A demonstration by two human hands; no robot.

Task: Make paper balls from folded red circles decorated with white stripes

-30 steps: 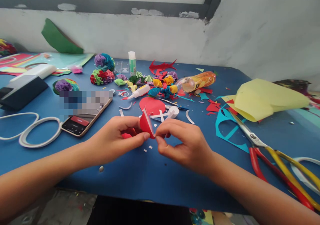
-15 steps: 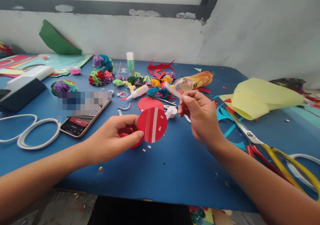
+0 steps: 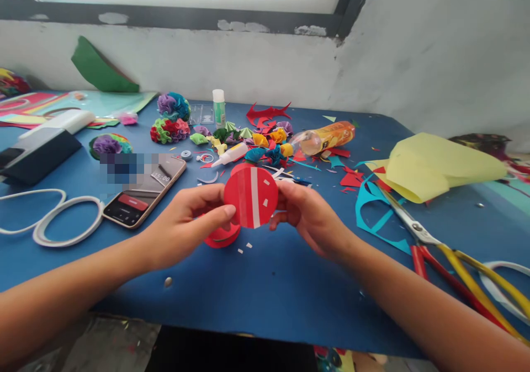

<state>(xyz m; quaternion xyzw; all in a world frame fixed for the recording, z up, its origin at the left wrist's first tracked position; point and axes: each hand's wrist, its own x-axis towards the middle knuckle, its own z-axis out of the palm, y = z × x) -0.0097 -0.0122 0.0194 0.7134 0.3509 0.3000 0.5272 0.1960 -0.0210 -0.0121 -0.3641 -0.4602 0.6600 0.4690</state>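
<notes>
A red paper disc (image 3: 240, 200) is held up above the table's middle, with a white stripe down its face and two small white bits on its right part. My left hand (image 3: 188, 220) is closed on its left edge, thumb in front and fingers behind. At the right edge, my right hand (image 3: 310, 217) pinches the same disc; the tips of its fingers are partly hidden. Below and behind the disc lie more red paper rounds (image 3: 222, 237), partly covered. Small white scraps (image 3: 249, 245) rest on the blue table (image 3: 265, 295) just beneath.
Scissors (image 3: 418, 228) with red and yellow handles lie right, near yellow paper (image 3: 439, 168). A phone (image 3: 144, 195) and a white cable (image 3: 68, 220) are left. Behind stand a glue stick (image 3: 219, 110), a glue bottle (image 3: 231, 154), folded paper flowers (image 3: 169, 132) and an orange-labelled plastic bottle (image 3: 327, 137).
My right hand has come left and down from the bottle's side to the disc's right edge. The white strip it held up is no longer seen in its fingers.
</notes>
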